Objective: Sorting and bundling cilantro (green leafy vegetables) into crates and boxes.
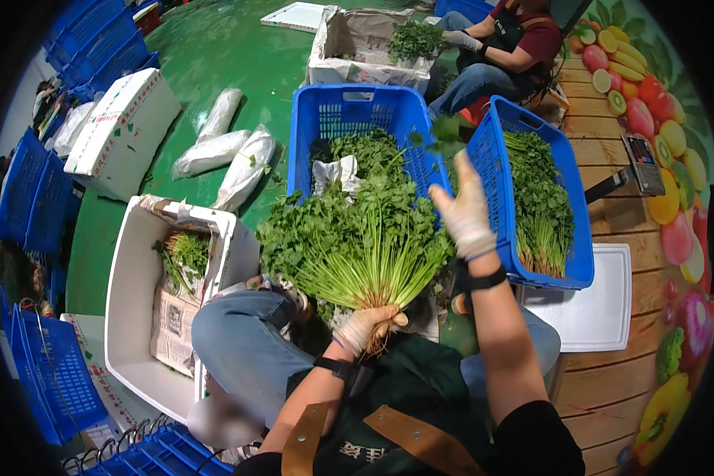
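My gloved left hand [366, 327] is closed round the root end of a large bunch of cilantro [381, 262], whose pale stems fan out away from me. The leaves spread toward a blue plastic crate [300, 137] that holds more cilantro and a crumpled white cloth or paper [336, 174]. My gloved right hand [467, 208] is raised to the right of the bunch, fingers apart, with a blurred leafy sprig [446, 131] in the air just beyond its fingertips. Whether the sprig touches the fingers cannot be told.
At the right a second blue crate [494, 178] holds stacked cilantro. A newspaper-lined foam box [125, 285] with some greens stands left. White wrapped bundles [247, 169] lie on the green floor. Across from me a seated person [488, 59] handles greens at another foam box [357, 74].
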`<state>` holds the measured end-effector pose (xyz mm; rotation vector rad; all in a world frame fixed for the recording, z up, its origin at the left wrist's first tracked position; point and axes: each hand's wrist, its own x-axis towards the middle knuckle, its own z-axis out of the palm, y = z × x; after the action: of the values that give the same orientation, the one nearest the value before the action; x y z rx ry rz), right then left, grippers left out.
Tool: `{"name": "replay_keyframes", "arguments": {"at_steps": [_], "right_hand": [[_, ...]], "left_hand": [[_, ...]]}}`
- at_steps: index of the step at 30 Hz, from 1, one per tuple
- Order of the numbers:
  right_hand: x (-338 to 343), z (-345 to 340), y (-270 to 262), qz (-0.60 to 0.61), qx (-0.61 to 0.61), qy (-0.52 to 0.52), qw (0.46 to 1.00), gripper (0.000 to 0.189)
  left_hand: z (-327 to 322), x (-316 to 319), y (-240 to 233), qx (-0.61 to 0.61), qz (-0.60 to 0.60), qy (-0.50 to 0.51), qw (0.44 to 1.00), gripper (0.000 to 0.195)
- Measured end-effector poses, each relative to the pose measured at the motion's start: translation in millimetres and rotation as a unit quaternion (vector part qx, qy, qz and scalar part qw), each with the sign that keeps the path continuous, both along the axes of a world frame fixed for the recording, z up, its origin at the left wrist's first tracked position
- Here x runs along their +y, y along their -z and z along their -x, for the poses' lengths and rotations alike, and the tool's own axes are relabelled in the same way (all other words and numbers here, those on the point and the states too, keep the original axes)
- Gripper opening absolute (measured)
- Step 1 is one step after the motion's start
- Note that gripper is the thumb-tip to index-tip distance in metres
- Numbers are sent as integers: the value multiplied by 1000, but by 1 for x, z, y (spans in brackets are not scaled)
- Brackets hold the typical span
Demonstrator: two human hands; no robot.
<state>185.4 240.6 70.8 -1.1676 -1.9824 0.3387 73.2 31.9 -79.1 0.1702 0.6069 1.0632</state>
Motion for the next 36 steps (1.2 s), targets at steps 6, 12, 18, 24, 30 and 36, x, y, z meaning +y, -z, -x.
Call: {"name": "replay_keyframes", "arguments": {"at_steps": [6, 12, 18, 24, 30, 36], "right_hand": [[-78, 0, 60, 508, 82, -9, 858, 45], [-101, -5, 82, 578, 205, -9, 789, 22], [-143, -13, 37, 687, 110, -190, 693, 14], [-91, -11, 27, 389, 244, -92, 884, 57], [-95, 28, 41, 246, -140, -77, 956, 49], [-126, 6, 37, 54, -104, -100, 988, 24]], "left_hand": [[-8, -10, 14, 37, 15, -5, 999, 18], [-15, -2, -22, 16, 19, -76, 997, 20], [1, -16, 44, -11, -6, 33, 999, 32], [-5, -5, 7, 33, 4, -8, 999, 25], [-10, -9, 2, 151, 8, 13, 988, 15], [-9, -7, -5, 126, -6, -6, 992, 11]]}}
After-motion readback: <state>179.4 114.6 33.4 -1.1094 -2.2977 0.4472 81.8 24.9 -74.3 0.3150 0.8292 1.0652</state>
